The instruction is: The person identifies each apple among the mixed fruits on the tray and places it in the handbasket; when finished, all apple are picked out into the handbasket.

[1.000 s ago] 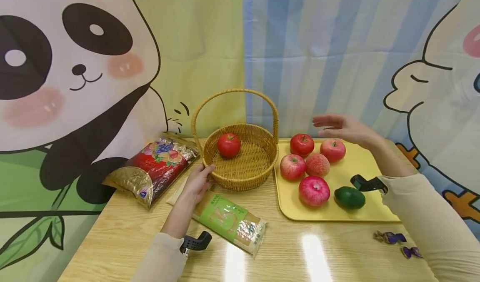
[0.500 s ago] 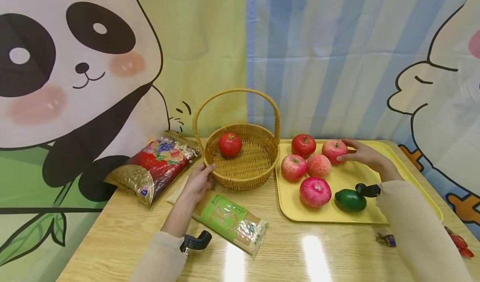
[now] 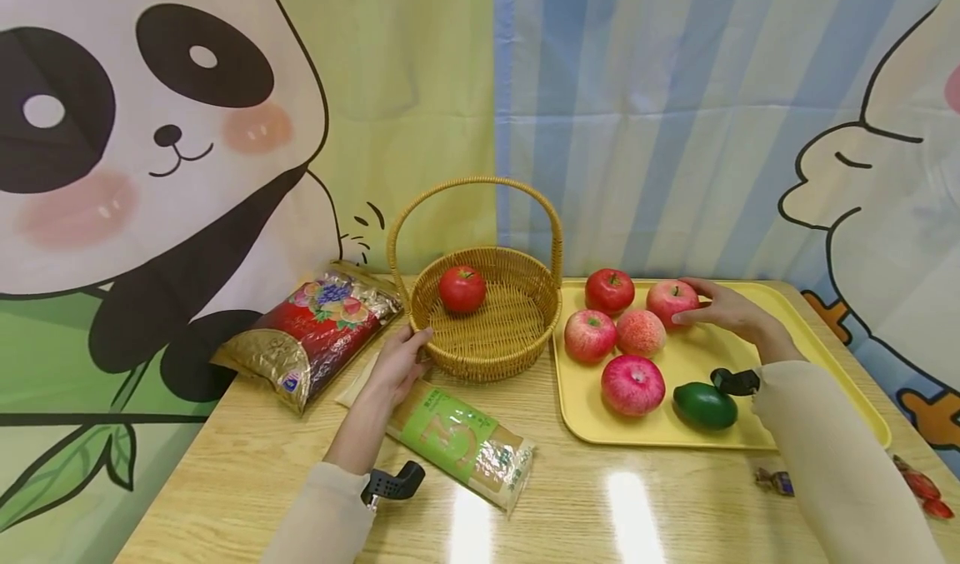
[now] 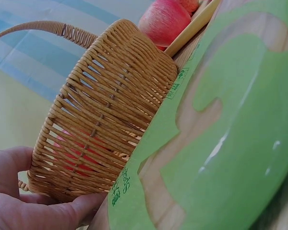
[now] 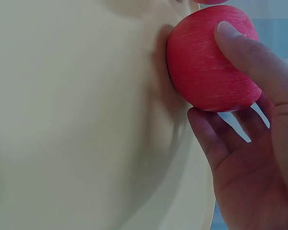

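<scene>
My left hand (image 3: pixel 393 368) grips the near left side of a wicker basket (image 3: pixel 487 370), thumb at the rim and fingers against the outer wall, as the left wrist view also shows. A red tomato (image 3: pixel 462 289) lies inside the basket. To the right, my right hand (image 3: pixel 735 314) holds a pinkish-red apple (image 3: pixel 670 302) at the back of a yellow tray (image 3: pixel 765 431). In the right wrist view the thumb lies across the apple (image 5: pixel 201 57), with fingers curled at its other side; the apple sits right at the tray surface.
Beside that apple lie another tomato (image 3: pixel 609 291), an apple (image 3: pixel 589 336), a peach (image 3: pixel 641 332), a pink round fruit (image 3: pixel 633 386) and a dark green oval fruit (image 3: pixel 705 406). A green-labelled packet (image 3: pixel 450 435), a red-gold bag (image 3: pixel 315 331) and wrapped candies (image 3: pixel 922 487) lie on the table.
My right hand has come down from above the tray to the apple and taken hold of it. The left hand keeps its grip on the basket; the head view has shifted slightly.
</scene>
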Motion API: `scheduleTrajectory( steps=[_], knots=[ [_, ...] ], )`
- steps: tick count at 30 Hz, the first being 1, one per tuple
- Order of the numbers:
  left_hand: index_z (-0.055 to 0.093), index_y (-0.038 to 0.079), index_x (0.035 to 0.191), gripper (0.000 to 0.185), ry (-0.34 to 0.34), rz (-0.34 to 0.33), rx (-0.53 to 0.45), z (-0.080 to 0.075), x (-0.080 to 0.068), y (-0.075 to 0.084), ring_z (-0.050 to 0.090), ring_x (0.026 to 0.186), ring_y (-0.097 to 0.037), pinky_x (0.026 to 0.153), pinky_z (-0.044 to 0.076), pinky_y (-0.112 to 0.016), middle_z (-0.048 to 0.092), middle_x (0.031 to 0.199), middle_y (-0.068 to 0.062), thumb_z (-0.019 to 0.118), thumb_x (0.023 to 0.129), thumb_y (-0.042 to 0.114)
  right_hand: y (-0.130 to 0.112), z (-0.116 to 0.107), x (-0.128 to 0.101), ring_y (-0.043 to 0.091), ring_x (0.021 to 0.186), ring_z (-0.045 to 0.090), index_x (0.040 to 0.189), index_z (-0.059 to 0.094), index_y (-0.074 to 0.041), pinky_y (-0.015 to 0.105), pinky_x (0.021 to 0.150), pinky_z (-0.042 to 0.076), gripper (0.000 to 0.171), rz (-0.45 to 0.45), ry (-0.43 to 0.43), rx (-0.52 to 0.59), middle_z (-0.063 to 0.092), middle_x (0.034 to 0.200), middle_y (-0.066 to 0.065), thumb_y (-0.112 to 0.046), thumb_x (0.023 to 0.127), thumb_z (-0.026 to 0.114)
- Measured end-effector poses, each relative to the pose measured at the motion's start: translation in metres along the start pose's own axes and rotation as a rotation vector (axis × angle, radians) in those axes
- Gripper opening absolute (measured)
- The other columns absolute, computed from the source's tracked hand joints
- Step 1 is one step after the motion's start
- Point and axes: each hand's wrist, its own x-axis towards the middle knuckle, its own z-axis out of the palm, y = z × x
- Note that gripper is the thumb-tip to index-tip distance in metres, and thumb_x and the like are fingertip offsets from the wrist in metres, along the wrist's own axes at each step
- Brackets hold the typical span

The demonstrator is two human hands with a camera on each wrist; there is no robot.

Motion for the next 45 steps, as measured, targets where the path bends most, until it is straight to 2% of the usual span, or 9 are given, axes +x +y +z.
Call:
scheduleTrajectory(
  steps=[9,16,19,22,26,32,34,39,45],
  knots=[
    [0.016,0.005,0.155,0.06,0.002,-0.002,-0.005,-0.001,0.001,-0.002,0.029,0.145,-0.033,0.119,0.028,-0.05,0.026,0.158,-0.018,0.044,0.103,0.017,-0.008,-0.008,-0.008,0.049,0.135,0.03,0.153,0.017,0.0,0.068,0.11,0.028,0.089,0.013,0.019,-0.004,0.024,0.152,0.031,-0.036,0.09,0.067],
    [0.016,0.005,0.155,0.06,0.017,-0.008,0.01,-0.006,0.001,-0.002,0.029,0.145,-0.033,0.119,0.028,-0.05,0.026,0.158,-0.017,0.043,0.103,0.018,-0.038,-0.019,-0.015,0.047,0.137,0.028,0.155,0.014,-0.008,0.068,0.108,0.031,0.087,-0.031,-0.037,-0.005,0.027,0.153,0.027,-0.035,0.091,0.066],
    [0.016,0.005,0.155,0.06,0.019,-0.011,0.008,-0.007,0.001,-0.001,0.03,0.145,-0.033,0.119,0.028,-0.05,0.026,0.158,-0.018,0.043,0.103,0.018,-0.061,-0.02,-0.016,0.044,0.137,0.033,0.155,0.017,-0.011,0.059,0.107,0.039,0.083,-0.077,-0.062,-0.005,0.033,0.151,0.023,-0.03,0.091,0.067],
    [0.017,0.004,0.155,0.059,0.025,-0.012,0.007,-0.008,0.0,0.0,0.031,0.144,-0.032,0.119,0.029,-0.049,0.029,0.157,-0.018,0.043,0.104,0.017,-0.086,-0.017,-0.017,0.038,0.138,0.037,0.154,0.023,-0.013,0.043,0.103,0.047,0.078,-0.143,-0.086,0.002,0.038,0.15,0.016,-0.025,0.09,0.068],
    [0.018,0.004,0.155,0.058,0.026,-0.013,0.009,-0.01,0.0,0.0,0.032,0.144,-0.032,0.119,0.029,-0.049,0.03,0.156,-0.018,0.043,0.104,0.017,-0.119,-0.005,-0.019,0.034,0.136,0.042,0.152,0.029,-0.016,0.029,0.097,0.051,0.076,-0.209,-0.137,-0.014,0.039,0.15,0.011,-0.023,0.088,0.071],
    [0.016,0.005,0.155,0.06,0.023,-0.008,0.01,-0.01,0.001,0.0,0.03,0.145,-0.032,0.119,0.029,-0.049,0.026,0.158,-0.017,0.045,0.103,0.019,-0.163,0.027,-0.013,0.03,0.133,0.047,0.15,0.034,-0.014,0.025,0.1,0.048,0.078,-0.33,-0.255,0.024,0.044,0.148,0.009,-0.018,0.084,0.075],
    [0.016,0.006,0.155,0.061,0.027,-0.012,0.015,-0.01,0.0,0.001,0.029,0.145,-0.032,0.119,0.029,-0.049,0.026,0.158,-0.016,0.045,0.103,0.019,-0.177,0.039,-0.007,0.029,0.132,0.049,0.15,0.035,-0.016,0.028,0.103,0.047,0.08,-0.351,-0.266,0.017,0.044,0.148,0.007,-0.021,0.083,0.077],
    [0.017,0.006,0.155,0.06,0.026,-0.019,0.013,-0.006,-0.001,0.003,0.031,0.144,-0.032,0.118,0.031,-0.048,0.027,0.158,-0.017,0.045,0.103,0.019,-0.209,0.065,0.015,0.029,0.132,0.049,0.148,0.037,-0.022,0.045,0.109,0.044,0.08,-0.348,-0.197,-0.027,0.042,0.15,0.004,-0.031,0.081,0.079],
    [0.018,0.005,0.155,0.06,0.024,-0.022,0.0,0.001,0.0,0.0,0.031,0.144,-0.033,0.119,0.031,-0.047,0.028,0.157,-0.017,0.046,0.103,0.019,-0.227,0.096,0.045,0.029,0.131,0.048,0.149,0.038,-0.019,0.047,0.109,0.043,0.083,-0.27,-0.064,-0.032,0.044,0.149,0.008,-0.037,0.079,0.08]
  ],
)
